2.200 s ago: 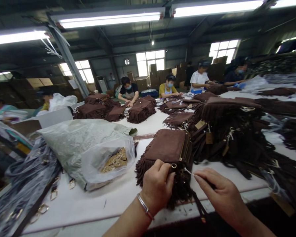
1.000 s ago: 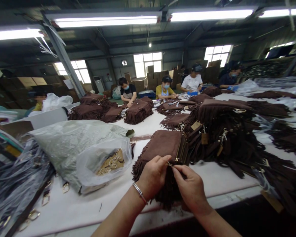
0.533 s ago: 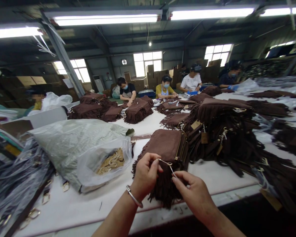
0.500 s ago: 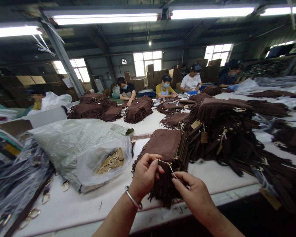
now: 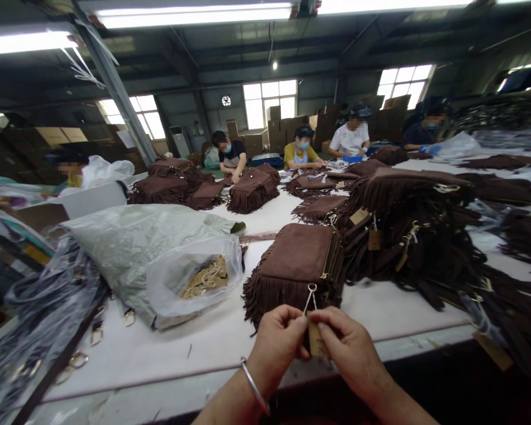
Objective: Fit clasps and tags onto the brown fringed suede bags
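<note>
A stack of dark brown fringed bags (image 5: pixel 292 251) lies at the table's front. From a small gold ring (image 5: pixel 312 287) at its near right corner, two strands of white string (image 5: pixel 308 302) run down to my fingers. My left hand (image 5: pixel 282 336), with a silver bangle at the wrist, pinches one strand. Thumb and forefinger of my right hand (image 5: pixel 347 339) close on the other strand and the top of a tan cardboard hang tag (image 5: pixel 317 340). Both hands are close together, just in front of the fringe. The fingers partly hide the tag and the string ends.
An open white bag (image 5: pixel 159 295) with tan tags (image 5: pixel 210 277) inside lies to the left. Plastic-wrapped straps (image 5: pixel 48 313) fill the far left. A taller heap of fringed bags (image 5: pixel 407 218) stands on the right. Several people work across the table.
Both hands have moved down and closer together, drawing the string toward me below the ring. A tan tag now shows between them. The camera view has shifted slightly.
</note>
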`<state>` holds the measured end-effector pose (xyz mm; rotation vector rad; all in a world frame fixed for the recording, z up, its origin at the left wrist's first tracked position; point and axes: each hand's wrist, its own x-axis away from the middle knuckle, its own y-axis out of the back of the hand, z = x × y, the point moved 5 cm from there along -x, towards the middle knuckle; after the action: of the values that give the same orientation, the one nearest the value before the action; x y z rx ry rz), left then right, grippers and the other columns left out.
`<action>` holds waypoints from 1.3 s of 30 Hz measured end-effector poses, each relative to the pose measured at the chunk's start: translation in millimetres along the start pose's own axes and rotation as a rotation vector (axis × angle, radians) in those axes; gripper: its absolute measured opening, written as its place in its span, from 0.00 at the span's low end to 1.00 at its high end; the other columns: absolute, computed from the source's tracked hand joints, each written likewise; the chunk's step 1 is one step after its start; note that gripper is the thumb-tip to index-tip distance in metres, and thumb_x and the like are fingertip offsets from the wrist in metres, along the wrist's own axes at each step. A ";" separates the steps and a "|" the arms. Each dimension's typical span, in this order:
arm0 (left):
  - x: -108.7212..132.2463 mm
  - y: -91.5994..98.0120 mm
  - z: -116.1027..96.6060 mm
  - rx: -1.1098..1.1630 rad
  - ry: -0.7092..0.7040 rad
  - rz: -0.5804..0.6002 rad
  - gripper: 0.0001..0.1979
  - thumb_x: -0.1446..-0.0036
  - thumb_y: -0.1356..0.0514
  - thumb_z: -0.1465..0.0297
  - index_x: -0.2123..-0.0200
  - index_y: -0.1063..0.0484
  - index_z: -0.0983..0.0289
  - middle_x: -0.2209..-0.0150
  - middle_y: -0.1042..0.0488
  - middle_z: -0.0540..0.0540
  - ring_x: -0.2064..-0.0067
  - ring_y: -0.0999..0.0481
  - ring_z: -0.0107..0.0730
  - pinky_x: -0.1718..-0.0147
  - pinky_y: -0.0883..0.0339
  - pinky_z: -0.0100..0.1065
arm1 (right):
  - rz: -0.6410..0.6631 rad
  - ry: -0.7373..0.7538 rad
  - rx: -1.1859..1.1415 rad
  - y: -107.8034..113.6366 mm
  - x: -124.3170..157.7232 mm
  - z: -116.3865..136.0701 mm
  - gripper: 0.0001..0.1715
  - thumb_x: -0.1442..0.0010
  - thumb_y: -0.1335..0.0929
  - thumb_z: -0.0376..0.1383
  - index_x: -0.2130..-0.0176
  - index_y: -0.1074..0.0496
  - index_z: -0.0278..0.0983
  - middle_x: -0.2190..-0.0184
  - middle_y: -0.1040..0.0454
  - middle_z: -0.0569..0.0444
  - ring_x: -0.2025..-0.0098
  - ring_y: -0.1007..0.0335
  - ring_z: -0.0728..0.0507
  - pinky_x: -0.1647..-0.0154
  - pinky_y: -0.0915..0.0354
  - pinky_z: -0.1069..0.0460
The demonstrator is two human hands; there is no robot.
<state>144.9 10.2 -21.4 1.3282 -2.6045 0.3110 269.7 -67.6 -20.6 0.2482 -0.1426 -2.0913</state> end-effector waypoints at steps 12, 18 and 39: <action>16.3 -9.0 -5.5 0.054 -0.023 0.023 0.19 0.47 0.36 0.56 0.71 0.30 0.67 0.82 0.34 0.46 0.84 0.37 0.21 0.84 0.37 0.25 | 0.004 -0.262 -0.247 -12.2 -1.3 13.8 0.23 0.50 0.27 0.51 0.65 0.20 0.34 0.72 0.24 0.52 0.72 0.32 0.46 0.74 0.38 0.54; 16.7 -6.1 -4.7 0.057 -0.029 0.000 0.18 0.47 0.36 0.56 0.71 0.31 0.67 0.83 0.35 0.46 0.85 0.38 0.21 0.84 0.37 0.25 | 0.042 -0.381 -0.438 -19.9 4.0 12.1 0.25 0.53 0.24 0.50 0.67 0.21 0.31 0.80 0.32 0.57 0.78 0.46 0.52 0.79 0.50 0.55; 12.0 3.9 -18.7 0.348 -0.070 0.272 0.19 0.44 0.36 0.56 0.71 0.34 0.65 0.75 0.28 0.50 0.81 0.34 0.20 0.84 0.45 0.22 | 0.001 -0.189 -0.151 7.8 4.2 2.7 0.24 0.49 0.27 0.53 0.63 0.18 0.37 0.61 0.19 0.47 0.57 0.25 0.37 0.55 0.30 0.46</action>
<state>136.5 8.3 -0.6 1.0858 -2.8890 0.8065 273.6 -75.2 -17.0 -0.0410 -0.0965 -2.1101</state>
